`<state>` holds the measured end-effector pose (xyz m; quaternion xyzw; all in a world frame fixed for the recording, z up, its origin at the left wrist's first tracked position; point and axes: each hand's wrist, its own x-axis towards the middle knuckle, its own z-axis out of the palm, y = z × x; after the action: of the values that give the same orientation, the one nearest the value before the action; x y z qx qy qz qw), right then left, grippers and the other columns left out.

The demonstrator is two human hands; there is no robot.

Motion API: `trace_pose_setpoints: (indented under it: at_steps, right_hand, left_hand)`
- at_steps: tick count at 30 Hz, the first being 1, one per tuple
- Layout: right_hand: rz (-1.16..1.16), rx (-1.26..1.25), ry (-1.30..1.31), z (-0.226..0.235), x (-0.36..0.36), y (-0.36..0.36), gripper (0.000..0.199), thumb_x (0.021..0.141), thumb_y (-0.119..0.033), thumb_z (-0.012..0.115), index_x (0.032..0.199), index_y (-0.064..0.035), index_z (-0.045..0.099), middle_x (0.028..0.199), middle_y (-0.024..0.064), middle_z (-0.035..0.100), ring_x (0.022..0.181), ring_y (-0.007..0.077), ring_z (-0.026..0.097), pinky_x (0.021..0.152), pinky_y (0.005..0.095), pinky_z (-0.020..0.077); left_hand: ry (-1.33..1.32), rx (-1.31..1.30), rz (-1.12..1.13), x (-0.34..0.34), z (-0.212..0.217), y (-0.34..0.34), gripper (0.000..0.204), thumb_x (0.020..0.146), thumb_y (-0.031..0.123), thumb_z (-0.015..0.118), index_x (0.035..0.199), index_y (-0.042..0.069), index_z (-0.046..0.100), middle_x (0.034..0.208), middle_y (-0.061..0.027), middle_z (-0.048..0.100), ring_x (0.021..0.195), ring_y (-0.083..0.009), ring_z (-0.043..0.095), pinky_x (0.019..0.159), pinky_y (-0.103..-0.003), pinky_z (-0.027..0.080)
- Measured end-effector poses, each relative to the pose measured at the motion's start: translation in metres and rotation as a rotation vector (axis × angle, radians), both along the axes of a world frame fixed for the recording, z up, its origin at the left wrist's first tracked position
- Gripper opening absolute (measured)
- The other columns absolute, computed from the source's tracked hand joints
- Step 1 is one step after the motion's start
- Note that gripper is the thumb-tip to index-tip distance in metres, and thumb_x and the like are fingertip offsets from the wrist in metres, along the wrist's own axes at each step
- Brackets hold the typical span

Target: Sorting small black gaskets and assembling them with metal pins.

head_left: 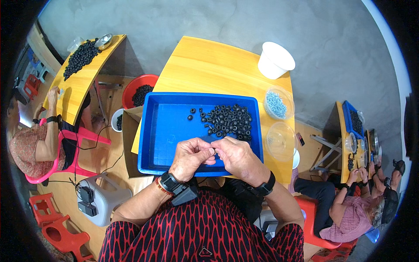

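Observation:
Over the front part of a blue tray [150, 131], my left hand [190, 156] and my right hand [239, 158] meet with fingers pinched together. A small black part [215, 151] shows between the fingertips, mostly covered by them. Both hands are closed on it. Just beyond my hands, on the tray's right side, lies a heap of small black round parts [229, 120] with holes in them, like rubber grommets. A few single ones are scattered to the heap's left.
The tray rests on a yellow table [203, 65]. On the table's right are a white tub [276, 61], a clear bowl of small light-blue pieces [278, 104] and another clear bowl [280, 142]. A red basin [131, 87] stands left. People sit at tables on both sides.

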<state>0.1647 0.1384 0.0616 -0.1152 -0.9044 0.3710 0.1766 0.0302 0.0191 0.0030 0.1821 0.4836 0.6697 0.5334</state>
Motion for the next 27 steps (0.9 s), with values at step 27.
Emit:
trace_pose_setpoints:
  at_steps: [27]
  right_hand:
    - [0.016, 0.310, -0.395, 0.000, -0.013, -0.009, 0.032, 0.085, -0.027, 0.069, 0.090, 0.0034, 0.058, 0.087, 0.0231, 0.064, 0.076, 0.0402, 0.066, 0.066, 0.0489, 0.0538]
  left_hand:
    - [0.108, 0.028, 0.054, -0.002, -0.007, 0.002, 0.006, 0.086, 0.000, 0.070, 0.087, 0.003, 0.065, 0.080, -0.0027, 0.068, 0.069, -0.0060, 0.059, 0.064, -0.022, 0.049]
